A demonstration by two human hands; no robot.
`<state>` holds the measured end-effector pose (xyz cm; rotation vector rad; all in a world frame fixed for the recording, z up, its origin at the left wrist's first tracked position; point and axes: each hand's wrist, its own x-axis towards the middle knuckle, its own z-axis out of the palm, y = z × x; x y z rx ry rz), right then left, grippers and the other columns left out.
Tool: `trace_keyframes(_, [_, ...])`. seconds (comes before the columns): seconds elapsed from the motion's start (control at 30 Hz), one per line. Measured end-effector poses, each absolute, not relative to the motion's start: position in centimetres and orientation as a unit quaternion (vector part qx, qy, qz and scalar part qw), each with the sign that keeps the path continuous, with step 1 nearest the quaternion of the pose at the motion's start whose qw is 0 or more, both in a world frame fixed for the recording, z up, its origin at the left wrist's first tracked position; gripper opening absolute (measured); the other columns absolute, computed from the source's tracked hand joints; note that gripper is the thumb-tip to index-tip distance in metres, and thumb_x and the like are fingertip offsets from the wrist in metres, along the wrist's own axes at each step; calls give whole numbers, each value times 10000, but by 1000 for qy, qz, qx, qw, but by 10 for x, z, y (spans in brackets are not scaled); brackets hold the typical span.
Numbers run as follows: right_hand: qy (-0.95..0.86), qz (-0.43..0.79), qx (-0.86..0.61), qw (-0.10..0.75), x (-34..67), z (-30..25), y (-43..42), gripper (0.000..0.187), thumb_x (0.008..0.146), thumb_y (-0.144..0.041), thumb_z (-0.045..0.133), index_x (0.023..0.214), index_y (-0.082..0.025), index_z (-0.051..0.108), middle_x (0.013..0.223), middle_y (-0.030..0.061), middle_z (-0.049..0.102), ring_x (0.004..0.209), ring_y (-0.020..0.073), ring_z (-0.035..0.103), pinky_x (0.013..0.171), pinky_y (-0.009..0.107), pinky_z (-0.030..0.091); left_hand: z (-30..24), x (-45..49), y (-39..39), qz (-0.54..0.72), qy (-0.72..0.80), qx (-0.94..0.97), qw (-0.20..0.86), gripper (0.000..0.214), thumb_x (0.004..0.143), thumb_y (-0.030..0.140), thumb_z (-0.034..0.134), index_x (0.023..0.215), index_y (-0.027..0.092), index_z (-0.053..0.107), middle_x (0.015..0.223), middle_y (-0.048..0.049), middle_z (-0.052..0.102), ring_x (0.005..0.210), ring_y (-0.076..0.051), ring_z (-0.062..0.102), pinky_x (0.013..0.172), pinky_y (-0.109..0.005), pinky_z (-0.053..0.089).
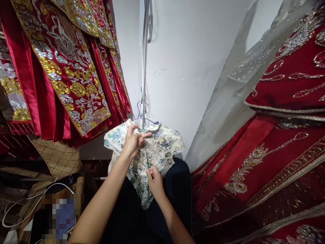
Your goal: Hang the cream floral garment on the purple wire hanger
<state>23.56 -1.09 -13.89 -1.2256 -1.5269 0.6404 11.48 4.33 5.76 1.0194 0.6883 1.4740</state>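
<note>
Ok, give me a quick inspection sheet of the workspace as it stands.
Surface: dark-clothed lap; garment draped over it.
Job's things: floral short-sleeved garment, purple-blue wire hanger at its collar.
Left hand: over the collar, fingers partly spread; grip unclear.
Right hand: fingertips pinched at the garment's front.
Clutter: blurred-out item, lower left.
Cables: white cable, looped lower left.
Surroundings: metal pole, white wall, red gold-and-silver embroidered skirt left, red beaded gown right.
</note>
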Motion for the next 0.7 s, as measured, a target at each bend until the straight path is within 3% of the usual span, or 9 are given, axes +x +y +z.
trace_keyframes(0.13, [-682, 255, -492, 476, 243, -141, 1, 201, 893, -392, 475, 761, -242, 462, 587, -36, 436, 522, 157, 418, 545, 283, 302, 104, 119, 59, 645, 262, 486, 528, 518, 681, 94, 526, 1142, 254, 351, 899, -33, 698, 451, -59, 559, 457, -162, 328])
trace_keyframes(0.27, [-699, 320, -451, 453, 254, -119, 13, 212, 861, -417, 537, 771, -228, 507, 593, -39, 456, 528, 140, 424, 520, 269, 327, 102, 117, 45, 612, 276, 550, 497, 521, 741, 131, 507, 1224, 240, 345, 861, -40, 719, 437, -76, 574, 464, -180, 381])
trace_keyframes(0.37, [-681, 352, -417, 488, 262, -67, 23, 325, 883, -461, 544, 1079, -203, 566, 756, 11, 589, 608, 156, 509, 537, 273, 388, 90, 112, 33, 581, 297, 583, 484, 582, 787, 163, 496, 1338, 239, 327, 838, -42, 720, 421, -95, 582, 452, -204, 399])
trace_keyframes(0.47, [-682, 306, -383, 543, 268, 5, 34, 493, 963, -423, 432, 1415, -229, 405, 879, 35, 640, 698, 170, 569, 598, 286, 433, 83, 107, 28, 570, 297, 601, 475, 601, 820, 190, 488, 1394, 250, 321, 840, -43, 721, 420, -100, 583, 465, -225, 429])
trace_keyframes(0.53, [-730, 231, -370, 527, 269, 48, 43, 429, 973, -364, 421, 1381, -245, 486, 896, 32, 655, 699, 157, 564, 638, 284, 424, 82, 105, 28, 579, 292, 603, 464, 611, 819, 195, 490, 1404, 255, 325, 843, -41, 722, 406, -93, 567, 462, -226, 435])
trace_keyframes(0.6, [-793, 185, -363, 452, 270, 80, 50, 335, 954, -332, 470, 1238, -239, 622, 901, 29, 676, 712, 152, 570, 657, 278, 408, 82, 101, 28, 588, 290, 602, 455, 637, 805, 190, 496, 1415, 261, 323, 843, -34, 721, 382, -83, 541, 445, -224, 434])
trace_keyframes(0.7, [-856, 144, -362, 340, 267, 106, 57, 227, 927, -311, 531, 1057, -222, 694, 793, 5, 671, 670, 143, 554, 637, 259, 370, 80, 97, 27, 582, 296, 608, 452, 676, 801, 189, 496, 1444, 269, 305, 798, -18, 711, 362, -90, 526, 424, -229, 438])
